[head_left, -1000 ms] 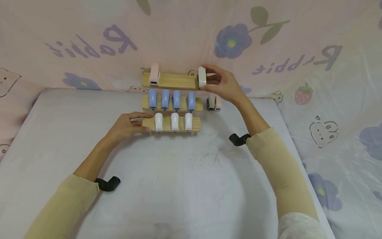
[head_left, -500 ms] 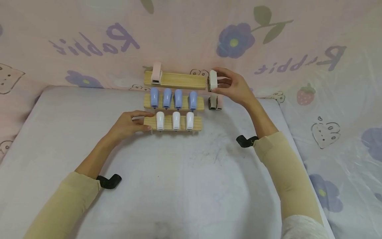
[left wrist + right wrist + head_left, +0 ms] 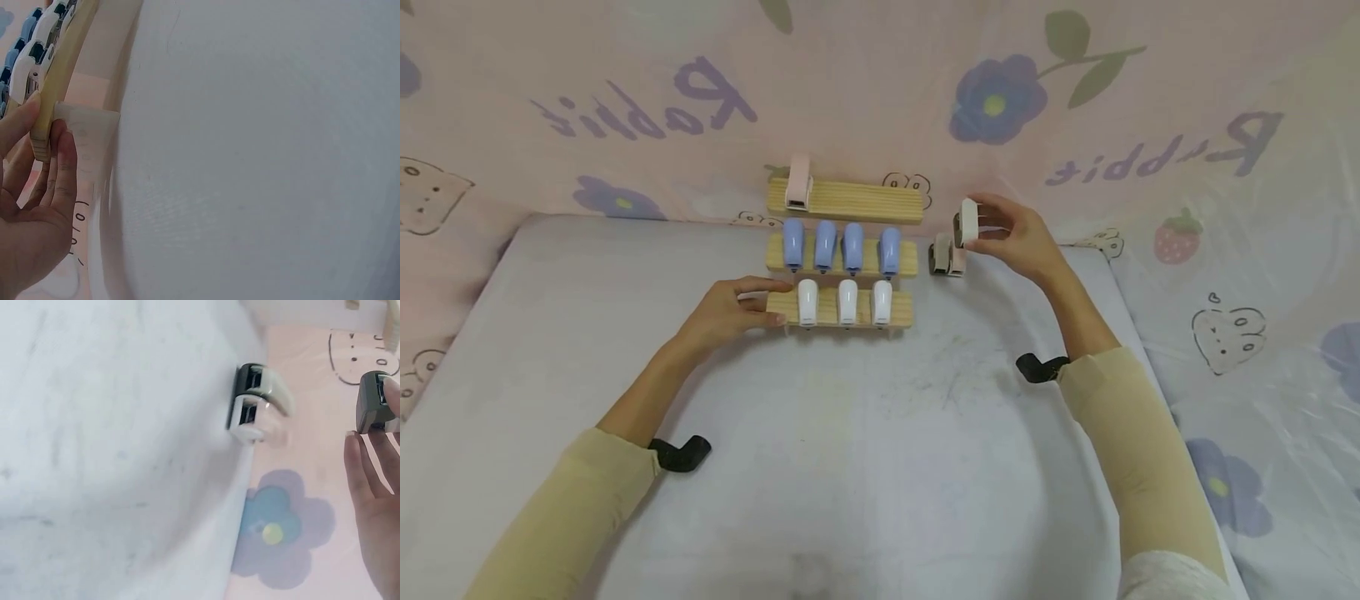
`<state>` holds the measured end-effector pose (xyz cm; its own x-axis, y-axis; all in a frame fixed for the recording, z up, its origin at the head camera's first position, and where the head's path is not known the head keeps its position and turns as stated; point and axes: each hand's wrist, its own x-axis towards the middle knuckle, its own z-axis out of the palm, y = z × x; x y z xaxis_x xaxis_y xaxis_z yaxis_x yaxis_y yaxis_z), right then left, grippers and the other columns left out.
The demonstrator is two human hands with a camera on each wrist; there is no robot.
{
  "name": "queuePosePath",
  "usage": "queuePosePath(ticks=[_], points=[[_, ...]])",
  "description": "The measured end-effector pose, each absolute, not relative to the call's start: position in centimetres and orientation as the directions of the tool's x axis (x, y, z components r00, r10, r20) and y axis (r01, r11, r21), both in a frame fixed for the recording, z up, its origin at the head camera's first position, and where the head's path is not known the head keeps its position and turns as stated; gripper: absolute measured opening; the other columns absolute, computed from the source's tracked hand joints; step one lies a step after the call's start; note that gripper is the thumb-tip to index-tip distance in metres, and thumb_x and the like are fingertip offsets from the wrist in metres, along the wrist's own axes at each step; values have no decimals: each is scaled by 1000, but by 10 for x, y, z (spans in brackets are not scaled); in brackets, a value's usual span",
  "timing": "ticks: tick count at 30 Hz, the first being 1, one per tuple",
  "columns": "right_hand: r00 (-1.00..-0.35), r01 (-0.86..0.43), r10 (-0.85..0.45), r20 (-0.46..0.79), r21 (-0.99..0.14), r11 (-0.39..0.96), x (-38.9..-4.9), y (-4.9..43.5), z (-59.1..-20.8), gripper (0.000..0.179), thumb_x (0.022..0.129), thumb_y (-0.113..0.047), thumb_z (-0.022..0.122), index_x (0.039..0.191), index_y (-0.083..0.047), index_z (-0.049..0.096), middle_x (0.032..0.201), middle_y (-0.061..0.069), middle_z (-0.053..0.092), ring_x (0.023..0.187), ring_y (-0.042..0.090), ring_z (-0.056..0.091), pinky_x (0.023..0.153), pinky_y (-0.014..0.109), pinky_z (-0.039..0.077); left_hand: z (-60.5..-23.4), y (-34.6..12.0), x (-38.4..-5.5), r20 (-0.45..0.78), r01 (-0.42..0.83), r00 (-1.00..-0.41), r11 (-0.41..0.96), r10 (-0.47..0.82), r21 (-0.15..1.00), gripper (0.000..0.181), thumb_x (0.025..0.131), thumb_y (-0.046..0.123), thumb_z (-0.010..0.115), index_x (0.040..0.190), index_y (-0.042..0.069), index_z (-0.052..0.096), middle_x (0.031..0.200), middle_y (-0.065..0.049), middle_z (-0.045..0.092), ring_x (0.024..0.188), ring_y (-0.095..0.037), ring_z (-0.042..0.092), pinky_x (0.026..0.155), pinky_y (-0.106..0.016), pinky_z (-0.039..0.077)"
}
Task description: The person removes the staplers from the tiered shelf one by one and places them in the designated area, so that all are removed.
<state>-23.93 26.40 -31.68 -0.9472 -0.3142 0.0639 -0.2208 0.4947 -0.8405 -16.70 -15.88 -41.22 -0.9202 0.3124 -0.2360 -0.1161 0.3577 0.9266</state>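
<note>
My right hand [image 3: 1030, 242] pinches a small stapler [image 3: 968, 222], off-white on top with a dark side, held in the air to the right of the shelves; it also shows in the right wrist view. My left hand [image 3: 718, 318] grips the left end of the front wooden shelf [image 3: 827, 308], thumb and fingers on either face of the board. Three white staplers [image 3: 847, 302] stand on that shelf. Several blue staplers [image 3: 825, 245] line the middle shelf [image 3: 871, 260]. One pink stapler [image 3: 798, 182] stands at the left of the back shelf [image 3: 868, 202].
A greyish stapler [image 3: 940, 255] and a pink one [image 3: 251, 419] stand side by side on the white table surface [image 3: 850, 467], just right of the middle shelf. Behind rises a patterned fabric backdrop [image 3: 865, 92]. Clear legs [image 3: 87, 119] support the front shelf.
My right hand has carried the off-white stapler from the back shelf's right end, rightward and down, to near the pair on the table. The left hand keeps its grip on the front shelf.
</note>
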Motion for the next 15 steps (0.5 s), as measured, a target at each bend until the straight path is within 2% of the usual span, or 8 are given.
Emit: queuePosePath(ticks=[3,8,15], points=[[-950,-206,-307,52,-845,493,-239,271,-321,69,84,6,75,147,-1,45,137,24,53,123,37,54,102,47,45,-411,-157,-167,-241,-123,-919,353,311,927,56,83,21,83,135,12,63,138,-14,57,119,-29,61,82,-22,51],[-949,-197,-311,47,-860,470,-249,288,-342,73,85,9,72,150,-3,41,141,26,49,127,41,50,105,50,41,-410,-158,-167,-241,-124,-920,353,310,927,55,83,21,83,134,12,63,141,-13,54,119,-29,61,82,-23,51],[-952,-191,-305,35,-846,499,-260,309,-368,75,87,5,73,153,-11,40,146,20,46,131,36,48,105,37,43,-410,-158,-167,-240,-124,-918,348,316,929,57,82,23,84,134,12,63,138,-14,57,120,-29,60,83,-25,51]])
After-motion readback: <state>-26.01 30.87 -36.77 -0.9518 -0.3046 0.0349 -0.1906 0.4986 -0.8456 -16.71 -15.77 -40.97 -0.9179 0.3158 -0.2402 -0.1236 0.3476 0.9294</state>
